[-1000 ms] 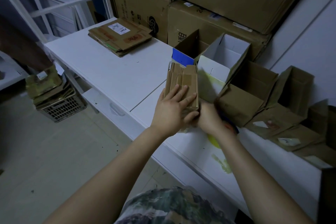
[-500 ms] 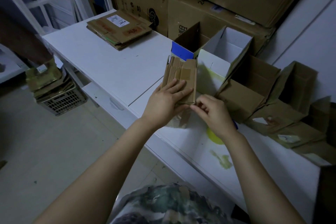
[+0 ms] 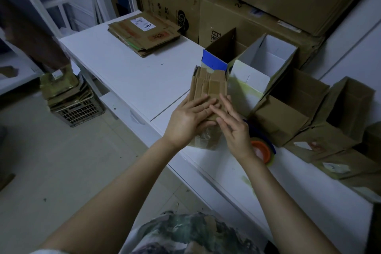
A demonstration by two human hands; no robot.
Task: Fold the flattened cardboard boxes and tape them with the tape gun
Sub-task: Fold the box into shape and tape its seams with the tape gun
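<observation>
Trouble spot for me is the grip, or the lack of one. Person's got a small flattened brown box (image 3: 208,88) propped on end near the near edge of the white table (image 3: 134,80), and neither hand really has hold of it. The left hand (image 3: 189,121) lies flat against its face with straight fingers, and the right hand (image 3: 233,128) just rests straight fingertips on it beside the left's. Nothing's curled round it, nothing's pinched. So if they start prying it open from here, I reckon it could skid out and drop off the near edge to the floor. The top edge looks like several layers, and I can't tell if that's one box or a few. If it's a few, they'd fan apart. Old tape on the face might tear the board instead of letting the flaps swing. Other worry is the tape gun (image 3: 262,149), blue body with an orange roll core. It lies just right of the right wrist and is partly hidden by it, so a careless sweep could shove it, or a blind reach might meet the cutter. The opened boxes (image 3: 288,115) crowd in close on the right, so popping this one into shape may bump them. The stack of flats (image 3: 144,35) at the far left is well apart, no issue there.
</observation>
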